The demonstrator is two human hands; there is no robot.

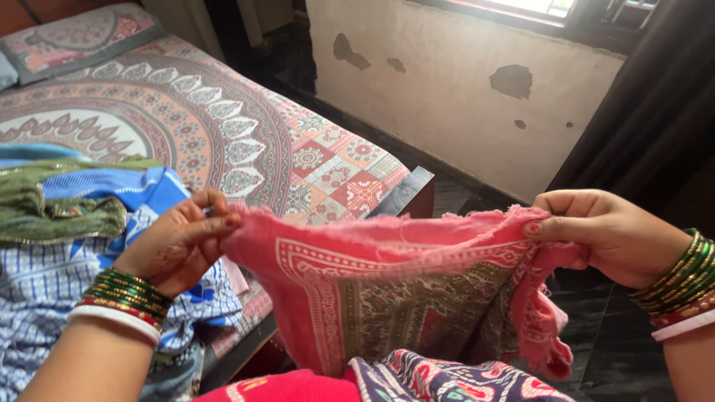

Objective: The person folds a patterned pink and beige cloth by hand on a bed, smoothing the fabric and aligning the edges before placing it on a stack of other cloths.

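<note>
Pink cloth (387, 290) stretched between both grips

A bed (223, 141) has a cover with round red and white patterns. A flat pillow (74, 37) lies at its top. Blue and white clothes (45, 275) sit on the bed, with a green cloth (45, 205) on them. The wall (447, 89) has dark patches.

Your left hand (179, 242) has red-painted nails; its wrist carries a stack of green and gold bangles, then red ones and a white one. Your right hand (607, 231) wears the same stack; both forearms are unsleeved
</note>
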